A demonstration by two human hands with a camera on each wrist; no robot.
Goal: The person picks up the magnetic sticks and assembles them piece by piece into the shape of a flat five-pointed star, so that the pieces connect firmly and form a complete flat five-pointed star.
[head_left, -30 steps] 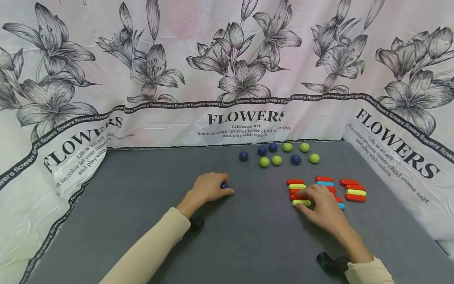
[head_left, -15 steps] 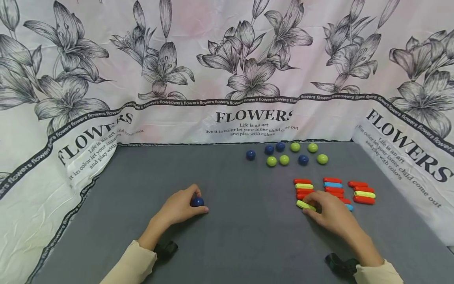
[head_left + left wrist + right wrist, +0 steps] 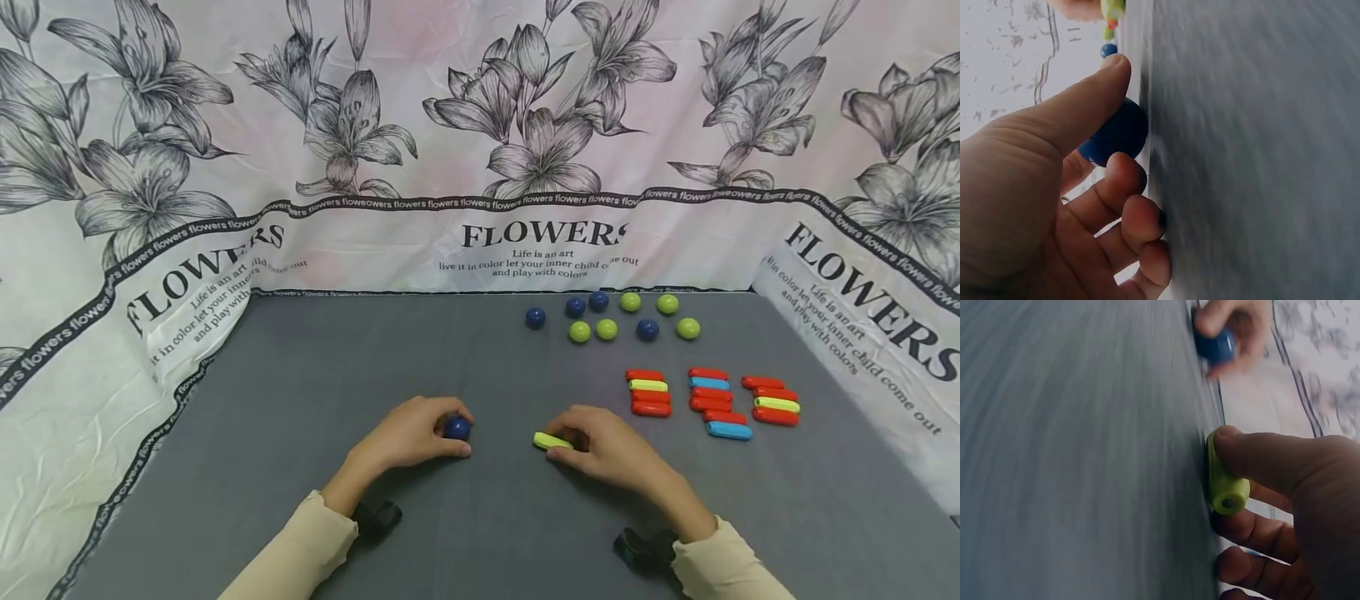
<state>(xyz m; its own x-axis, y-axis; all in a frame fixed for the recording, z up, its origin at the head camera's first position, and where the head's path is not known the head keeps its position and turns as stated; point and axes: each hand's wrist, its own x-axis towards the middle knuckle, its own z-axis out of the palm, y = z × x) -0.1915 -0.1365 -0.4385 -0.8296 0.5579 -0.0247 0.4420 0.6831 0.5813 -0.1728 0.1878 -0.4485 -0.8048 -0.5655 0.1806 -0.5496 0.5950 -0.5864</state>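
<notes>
My left hand (image 3: 412, 429) pinches a dark blue ball (image 3: 457, 428) between thumb and fingers, close over the grey table. In the left wrist view the ball (image 3: 1119, 132) shows between the thumb and a curled finger. To its right, my right hand (image 3: 603, 443) holds a short yellow-green stick (image 3: 552, 441) by one end, its other end pointing left. The right wrist view shows a small hole in the end of this stick (image 3: 1227, 481), with the thumb on its side. A gap of table separates the two hands.
Red, blue and yellow sticks lie in three stacked columns, among them a blue stick (image 3: 728, 431), on the grey table (image 3: 300, 358). Several blue and green balls, including a green ball (image 3: 687, 328), sit at the back. A flower-printed cloth (image 3: 360, 258) borders the table.
The right hand has picked the yellow-green stick from the left column and carried it left. The left hand moved nearer with the blue ball, then slightly right again.
</notes>
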